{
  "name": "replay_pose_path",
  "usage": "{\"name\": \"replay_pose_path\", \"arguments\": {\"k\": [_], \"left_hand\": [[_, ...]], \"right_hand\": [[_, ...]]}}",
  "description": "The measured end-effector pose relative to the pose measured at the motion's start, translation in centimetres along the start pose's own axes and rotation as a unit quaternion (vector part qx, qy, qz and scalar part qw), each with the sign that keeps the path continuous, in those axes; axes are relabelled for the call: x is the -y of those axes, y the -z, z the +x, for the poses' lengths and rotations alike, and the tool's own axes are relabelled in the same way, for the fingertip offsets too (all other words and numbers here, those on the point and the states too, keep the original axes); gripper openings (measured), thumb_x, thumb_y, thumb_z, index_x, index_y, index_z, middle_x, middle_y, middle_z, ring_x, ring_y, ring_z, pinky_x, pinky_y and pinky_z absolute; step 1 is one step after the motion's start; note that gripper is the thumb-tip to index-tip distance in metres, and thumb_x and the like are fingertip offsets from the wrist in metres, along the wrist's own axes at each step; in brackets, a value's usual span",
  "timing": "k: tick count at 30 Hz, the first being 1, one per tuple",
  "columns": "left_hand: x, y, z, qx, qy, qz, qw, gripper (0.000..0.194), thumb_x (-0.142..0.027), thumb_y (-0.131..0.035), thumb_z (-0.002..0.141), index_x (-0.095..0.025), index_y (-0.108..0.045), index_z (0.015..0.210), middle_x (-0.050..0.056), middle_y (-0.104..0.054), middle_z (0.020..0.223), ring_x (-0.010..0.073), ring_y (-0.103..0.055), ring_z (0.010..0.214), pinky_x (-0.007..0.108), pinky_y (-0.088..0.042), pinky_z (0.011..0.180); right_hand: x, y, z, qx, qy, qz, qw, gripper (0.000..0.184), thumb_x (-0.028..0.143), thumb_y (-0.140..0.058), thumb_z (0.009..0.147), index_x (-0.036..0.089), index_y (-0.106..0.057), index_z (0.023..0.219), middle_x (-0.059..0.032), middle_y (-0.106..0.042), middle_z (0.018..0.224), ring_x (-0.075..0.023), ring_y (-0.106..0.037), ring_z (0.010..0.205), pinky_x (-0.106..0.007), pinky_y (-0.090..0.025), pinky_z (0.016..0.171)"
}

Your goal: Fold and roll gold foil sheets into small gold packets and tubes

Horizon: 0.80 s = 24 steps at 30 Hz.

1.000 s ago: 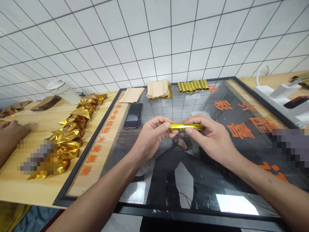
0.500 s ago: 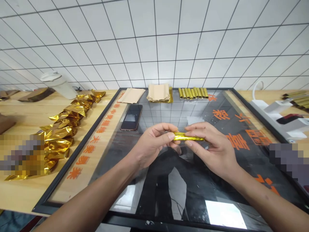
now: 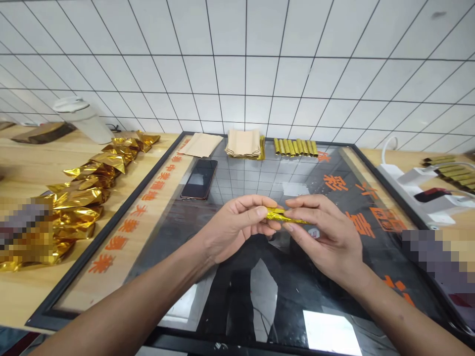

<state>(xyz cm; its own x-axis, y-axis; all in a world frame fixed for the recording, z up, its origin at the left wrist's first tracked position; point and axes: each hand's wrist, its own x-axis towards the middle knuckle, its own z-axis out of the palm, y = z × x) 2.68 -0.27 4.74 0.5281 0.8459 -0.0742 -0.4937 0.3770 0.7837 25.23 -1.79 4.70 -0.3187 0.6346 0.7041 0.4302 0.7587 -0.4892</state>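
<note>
Between my two hands is a narrow roll of gold foil paper [image 3: 285, 216], held level above the dark glass-topped frame. My left hand [image 3: 241, 220] pinches its left end between thumb and fingers. The right end is gripped by my right hand [image 3: 326, 227], fingers on top and thumb beneath, so part of the roll is hidden. Beyond them, several finished-looking gold rolls [image 3: 296, 147] lie side by side at the frame's far edge. Left of these sit a stack of brown paper sheets [image 3: 243, 143] with gold foil edges and another brown paper pile [image 3: 202, 145].
A phone [image 3: 199, 179] lies on the glass board [image 3: 148, 277]. Crumpled gold foil pieces [image 3: 79, 198] line the left side, with a white cup [image 3: 83, 121] behind. At right are a white power strip [image 3: 399, 185] with plugs and more gold rolls [image 3: 452, 173]. A tiled wall rises behind.
The roll has turned a little between my fingers, and a fold now shows along its top. Both hands stay close together on it. The camera view has shifted slightly.
</note>
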Motion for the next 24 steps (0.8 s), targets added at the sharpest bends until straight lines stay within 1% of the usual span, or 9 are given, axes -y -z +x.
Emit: {"name": "replay_pose_path", "arguments": {"k": [4, 8, 11, 15, 20, 24], "left_hand": [[-0.08, -0.17, -0.07, 0.001, -0.017, -0.008, 1.0, 0.029, -0.032, -0.083, 0.093, -0.012, -0.08, 0.113, 0.012, -0.08, 0.096, 0.0166, -0.078, 0.087, 0.024, -0.064, 0.081], [-0.16, -0.28, -0.13, -0.015, -0.031, 0.001, 0.999, 0.026, -0.024, -0.086, 0.086, -0.015, -0.081, 0.11, 0.009, -0.08, 0.095, 0.0155, -0.077, 0.085, 0.024, -0.063, 0.08], [-0.22, -0.37, -0.12, -0.026, -0.039, 0.019, 0.999, 0.02, -0.022, -0.086, 0.086, -0.014, -0.081, 0.104, 0.009, -0.08, 0.096, 0.0136, -0.075, 0.083, 0.021, -0.061, 0.077], [-0.36, -0.52, -0.13, -0.024, -0.047, 0.028, 0.998, 0.018, -0.024, -0.088, 0.084, -0.015, -0.081, 0.098, 0.008, -0.079, 0.099, 0.0135, -0.075, 0.083, 0.022, -0.06, 0.075], [-0.4, -0.66, -0.21, -0.031, -0.047, 0.057, 0.997, 0.016, -0.024, -0.087, 0.084, -0.014, -0.08, 0.094, 0.007, -0.078, 0.094, 0.013, -0.074, 0.08, 0.022, -0.06, 0.073], [-0.28, -0.75, -0.25, -0.044, -0.056, 0.079, 0.994, 0.011, -0.022, -0.084, 0.086, -0.014, -0.078, 0.092, 0.006, -0.078, 0.09, 0.0125, -0.073, 0.077, 0.022, -0.06, 0.072]], "right_hand": [[0.15, -0.18, 0.01, -0.013, -0.027, 0.021, 0.999, 0.028, 0.009, -0.076, 0.093, 0.028, -0.077, 0.114, -0.0056, -0.074, 0.116, -0.0204, -0.072, 0.108, -0.036, -0.06, 0.092], [-0.13, -0.22, -0.12, -0.014, -0.042, 0.032, 0.999, 0.028, 0.01, -0.077, 0.094, 0.028, -0.077, 0.115, -0.0057, -0.074, 0.118, -0.0206, -0.071, 0.11, -0.037, -0.058, 0.094], [-0.28, -0.14, -0.18, -0.008, -0.034, 0.029, 0.999, 0.03, 0.009, -0.077, 0.093, 0.029, -0.077, 0.116, -0.0059, -0.073, 0.12, -0.0211, -0.07, 0.111, -0.038, -0.058, 0.095], [-0.24, 0.05, -0.14, -0.001, -0.022, 0.026, 0.999, 0.032, 0.008, -0.076, 0.093, 0.029, -0.077, 0.117, -0.0062, -0.072, 0.122, -0.0218, -0.07, 0.112, -0.039, -0.058, 0.095], [-0.12, 0.26, -0.19, 0.011, -0.002, 0.02, 1.0, 0.038, 0.006, -0.076, 0.092, 0.03, -0.075, 0.122, -0.0065, -0.071, 0.123, -0.022, -0.069, 0.115, -0.039, -0.058, 0.094], [-0.02, 0.25, -0.14, 0.016, 0.017, 0.003, 1.0, 0.037, 0.005, -0.075, 0.092, 0.028, -0.075, 0.121, -0.0076, -0.07, 0.123, -0.022, -0.069, 0.114, -0.039, -0.059, 0.094]]}}
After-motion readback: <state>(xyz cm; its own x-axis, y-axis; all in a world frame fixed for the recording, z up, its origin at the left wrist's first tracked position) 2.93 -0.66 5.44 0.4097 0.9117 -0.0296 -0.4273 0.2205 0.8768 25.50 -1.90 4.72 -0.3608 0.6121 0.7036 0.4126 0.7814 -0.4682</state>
